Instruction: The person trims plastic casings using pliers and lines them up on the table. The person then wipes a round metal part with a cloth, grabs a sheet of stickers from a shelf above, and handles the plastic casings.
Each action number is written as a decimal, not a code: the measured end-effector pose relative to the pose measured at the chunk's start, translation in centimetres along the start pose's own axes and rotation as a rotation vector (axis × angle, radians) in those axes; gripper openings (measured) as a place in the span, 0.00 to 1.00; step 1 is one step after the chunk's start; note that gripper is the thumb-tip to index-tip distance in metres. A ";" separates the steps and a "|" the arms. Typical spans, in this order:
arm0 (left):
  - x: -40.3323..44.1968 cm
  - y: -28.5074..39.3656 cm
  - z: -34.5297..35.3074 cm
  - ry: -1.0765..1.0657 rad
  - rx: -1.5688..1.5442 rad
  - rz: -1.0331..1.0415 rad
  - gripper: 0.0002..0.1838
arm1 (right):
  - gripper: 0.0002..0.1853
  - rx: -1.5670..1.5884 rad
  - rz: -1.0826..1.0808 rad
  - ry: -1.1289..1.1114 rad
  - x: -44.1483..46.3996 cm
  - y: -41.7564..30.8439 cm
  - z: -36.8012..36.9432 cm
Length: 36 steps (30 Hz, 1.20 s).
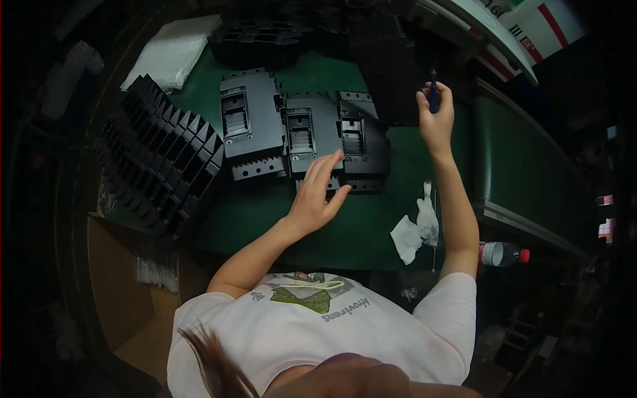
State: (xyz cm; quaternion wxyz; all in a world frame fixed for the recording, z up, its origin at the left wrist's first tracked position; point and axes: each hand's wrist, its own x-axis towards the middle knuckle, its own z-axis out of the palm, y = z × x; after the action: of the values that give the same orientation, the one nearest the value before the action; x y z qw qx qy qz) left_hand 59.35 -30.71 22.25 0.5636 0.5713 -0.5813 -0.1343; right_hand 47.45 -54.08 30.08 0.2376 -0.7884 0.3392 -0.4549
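Note:
Three black plastic housings stand side by side on the green table: a left one [265, 119], a middle one [322, 132] and a right one [371, 142]. My left hand [318, 194] is over the lower part of the middle housing, fingers apart, with nothing in it; whether it touches the housing is unclear. Off to the right, my right hand [436, 119] grips a slim dark blue tool [434, 98], its tip pointing away from me.
Stacked black parts [166, 146] fill the table's left side. Bubble wrap [171, 53] lies behind them. White cloths [417, 232] lie at the right, near a bottle [501, 254]. An open cardboard box [109, 285] is at lower left.

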 end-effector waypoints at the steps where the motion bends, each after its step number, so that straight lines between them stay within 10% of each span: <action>1: -0.1 0.1 0.1 0.028 -0.131 -0.071 0.34 | 0.13 -0.003 0.004 0.001 -1.6 -1.0 -1.0; 6: -0.3 0.2 0.1 -0.045 -0.583 -0.181 0.43 | 0.17 0.611 0.642 -0.188 -8.2 -6.4 -3.9; 14: 0.1 -0.3 -0.5 0.013 -0.826 -0.322 0.38 | 0.17 0.605 0.709 -0.454 -12.8 -4.8 -4.0; 20: 0.7 0.0 -1.0 0.074 -1.065 -0.695 0.31 | 0.16 0.249 0.360 -0.457 -12.6 -6.2 -5.1; 22: 0.9 0.0 -0.9 0.069 -1.086 -0.740 0.31 | 0.22 -0.130 -0.166 -0.437 -12.3 -6.2 -5.0; 25: 1.0 0.1 -0.7 0.049 -1.108 -0.787 0.30 | 0.27 -0.420 -0.340 -0.473 -12.0 -8.3 -4.7; 36: 0.7 0.6 -0.3 0.054 -1.092 -0.547 0.28 | 0.29 -0.594 -0.412 -0.495 -11.2 -8.5 -1.6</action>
State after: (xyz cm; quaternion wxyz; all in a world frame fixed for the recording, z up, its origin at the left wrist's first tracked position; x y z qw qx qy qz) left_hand 59.48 -30.91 23.16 0.7346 0.3318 -0.2462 -0.5382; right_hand 44.80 -40.21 30.46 -0.0210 -0.9589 0.2240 -0.1728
